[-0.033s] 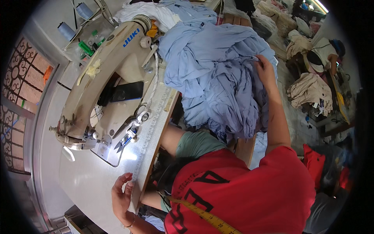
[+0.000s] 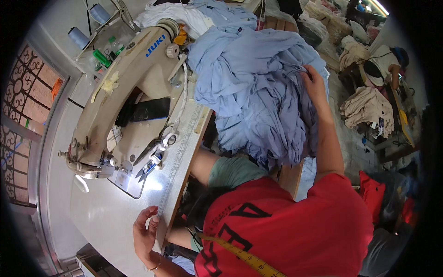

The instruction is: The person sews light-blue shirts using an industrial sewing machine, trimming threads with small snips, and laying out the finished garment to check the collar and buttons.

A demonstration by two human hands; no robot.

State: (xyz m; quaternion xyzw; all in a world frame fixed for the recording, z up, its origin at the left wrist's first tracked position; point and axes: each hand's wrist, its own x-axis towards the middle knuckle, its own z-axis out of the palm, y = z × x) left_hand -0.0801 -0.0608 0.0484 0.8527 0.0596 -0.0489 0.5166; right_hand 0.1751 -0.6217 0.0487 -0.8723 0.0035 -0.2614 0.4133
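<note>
A big heap of light blue garments (image 2: pixel 258 87) hangs over the bench at the right of the sewing machine. My right hand (image 2: pixel 315 85) is at the heap's right side, its fingers closed on a fold of the cloth; part of the grip is hidden. Over the near edge of the machine table (image 2: pixel 106 217), my left hand (image 2: pixel 146 231) has its fingers loosely bent and apart, holding nothing. The sewing machine (image 2: pixel 134 69) stands on the left. Beside its needle plate lie blue-handled thread snips (image 2: pixel 150 167) and dark scissors (image 2: pixel 148 150).
A black phone (image 2: pixel 151 109) lies under the machine arm. A white cord (image 2: pixel 183 94) hangs down to the scissors. Blue thread cones (image 2: pixel 78 37) stand at the far left. White cloth (image 2: pixel 177 18) is piled behind the machine. A beige cloth pile (image 2: pixel 369 108) is off to the right.
My left hand has shifted very slightly rightward and the blue cloth's folds have settled a little. My right hand stays in place.
</note>
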